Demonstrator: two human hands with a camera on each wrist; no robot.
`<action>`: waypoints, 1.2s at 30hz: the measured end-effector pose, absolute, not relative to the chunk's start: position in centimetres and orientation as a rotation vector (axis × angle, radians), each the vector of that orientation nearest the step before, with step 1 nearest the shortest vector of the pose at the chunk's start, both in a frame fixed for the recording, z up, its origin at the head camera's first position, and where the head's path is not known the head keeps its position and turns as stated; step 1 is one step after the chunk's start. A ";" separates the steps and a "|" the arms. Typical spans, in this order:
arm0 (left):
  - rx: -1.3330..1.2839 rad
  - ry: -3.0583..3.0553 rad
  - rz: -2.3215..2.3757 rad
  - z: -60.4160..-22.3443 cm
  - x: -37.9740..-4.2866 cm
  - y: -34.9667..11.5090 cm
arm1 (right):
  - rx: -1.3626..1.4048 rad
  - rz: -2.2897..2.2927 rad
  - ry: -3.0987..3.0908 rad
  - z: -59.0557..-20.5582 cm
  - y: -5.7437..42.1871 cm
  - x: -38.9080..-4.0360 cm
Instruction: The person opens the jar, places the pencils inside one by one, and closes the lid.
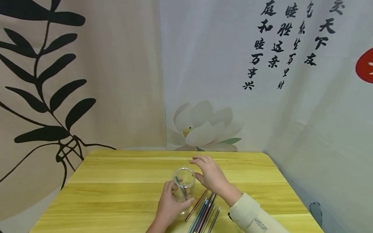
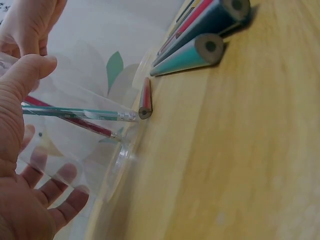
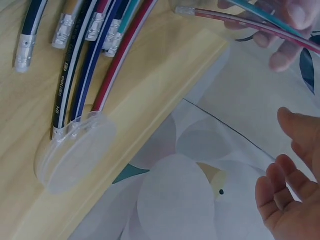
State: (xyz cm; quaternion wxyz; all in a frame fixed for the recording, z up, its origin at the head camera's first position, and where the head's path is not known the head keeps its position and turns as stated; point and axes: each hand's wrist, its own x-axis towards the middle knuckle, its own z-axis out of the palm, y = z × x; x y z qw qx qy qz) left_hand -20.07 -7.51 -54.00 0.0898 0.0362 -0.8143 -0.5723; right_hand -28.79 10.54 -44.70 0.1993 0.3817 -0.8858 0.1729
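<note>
My left hand (image 1: pixel 169 207) grips a clear see-through cup (image 1: pixel 190 191), thumb on one side and fingers round the other. Inside it lean a teal pencil (image 2: pixel 75 114) and a red pencil (image 2: pixel 92 126), eraser ends down at the base. Close by the cup's rim, on its right, my right hand (image 1: pixel 212 174) is raised with its fingers apart and loosely bent, holding nothing. Several loose pencils (image 1: pixel 204 215) lie on the table just right of the cup, their eraser ends towards the far side in the right wrist view.
A clear round lid (image 3: pixel 82 157) lies by the pencils' eraser ends in the right wrist view. The wooden table (image 1: pixel 116 187) ends at a far edge before a printed curtain (image 1: pixel 128 81) with plant, flower and writing.
</note>
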 end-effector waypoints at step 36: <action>0.110 -2.423 -1.683 -54.1 -20.2 -7.4 | 1.172 0.430 -2.801 -49.0 10.7 -29.2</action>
